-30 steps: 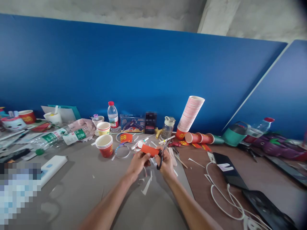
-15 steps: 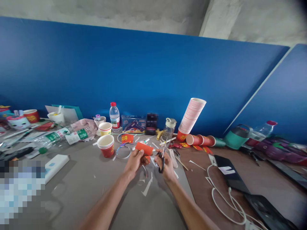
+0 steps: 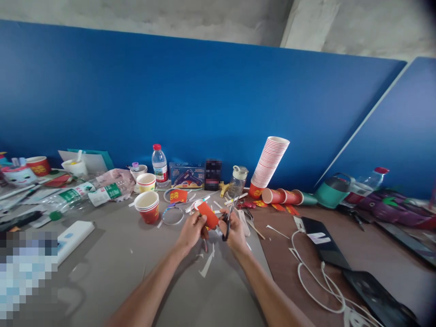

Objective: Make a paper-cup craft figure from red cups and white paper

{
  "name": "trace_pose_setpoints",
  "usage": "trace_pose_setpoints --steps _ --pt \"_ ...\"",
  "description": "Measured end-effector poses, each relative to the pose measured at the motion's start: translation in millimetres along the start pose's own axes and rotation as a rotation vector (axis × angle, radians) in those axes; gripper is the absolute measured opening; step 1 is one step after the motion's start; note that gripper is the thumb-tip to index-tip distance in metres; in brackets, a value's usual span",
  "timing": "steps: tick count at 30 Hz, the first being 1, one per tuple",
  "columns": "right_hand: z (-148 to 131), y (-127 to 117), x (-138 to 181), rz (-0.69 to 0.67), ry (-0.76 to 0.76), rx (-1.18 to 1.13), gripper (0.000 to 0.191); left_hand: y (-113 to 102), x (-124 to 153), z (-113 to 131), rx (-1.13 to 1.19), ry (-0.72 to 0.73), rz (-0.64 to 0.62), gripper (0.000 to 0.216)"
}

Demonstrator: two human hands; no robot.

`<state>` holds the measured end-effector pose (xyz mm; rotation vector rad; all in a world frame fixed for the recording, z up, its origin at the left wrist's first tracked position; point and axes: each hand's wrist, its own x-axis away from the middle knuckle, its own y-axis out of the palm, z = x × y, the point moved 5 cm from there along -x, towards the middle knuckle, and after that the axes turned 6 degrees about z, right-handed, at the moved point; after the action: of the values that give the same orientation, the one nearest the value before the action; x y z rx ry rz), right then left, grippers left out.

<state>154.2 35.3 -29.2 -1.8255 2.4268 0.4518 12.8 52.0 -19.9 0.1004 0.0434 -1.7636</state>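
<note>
My left hand point(image 3: 192, 230) pinches a red piece of paper point(image 3: 208, 214) and holds it above the grey table point(image 3: 112, 268). Right beside it, my right hand point(image 3: 235, 232) grips black-handled scissors point(image 3: 227, 223), their blades pointing up and away next to the paper's right edge. White paper strips point(image 3: 206, 264) lie on the table under both hands. A stack of red paper cups point(image 3: 148, 207) stands to the left of my left hand.
A tall leaning stack of red cups point(image 3: 270, 164), a water bottle point(image 3: 159, 164), a glue gun box point(image 3: 186, 175) and a small jar point(image 3: 237, 180) line the blue wall. Phones point(image 3: 321, 241) and white cables point(image 3: 316, 284) lie right. Crushed bottles point(image 3: 85, 194) lie left.
The red paper has turned from lying wide to tilted and narrower in my left hand. Both hands stay together at the table's middle with the scissors at the paper's edge.
</note>
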Motion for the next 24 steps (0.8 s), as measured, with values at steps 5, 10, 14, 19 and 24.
trace_pose_setpoints --steps 5,10,14,19,24 --pt "-2.7 -2.1 -0.6 0.055 -0.059 0.041 0.031 7.6 3.3 3.9 -0.007 -0.019 -0.047 0.025" --pt "-5.5 -0.2 2.8 0.013 -0.017 0.073 0.036 4.5 1.6 5.0 0.027 -0.024 -0.009 0.025" --pt "-14.7 3.4 10.4 -0.05 0.041 0.15 0.044 -6.8 -0.8 8.9 0.15 0.006 0.085 0.024" --pt "-16.6 14.7 19.3 -0.2 0.06 0.239 0.049 -18.8 -5.8 4.9 0.269 0.037 0.164 0.027" --pt "-5.7 21.4 21.9 -0.248 0.073 0.262 0.043 -21.2 -7.2 5.0 0.257 0.059 0.206 0.03"
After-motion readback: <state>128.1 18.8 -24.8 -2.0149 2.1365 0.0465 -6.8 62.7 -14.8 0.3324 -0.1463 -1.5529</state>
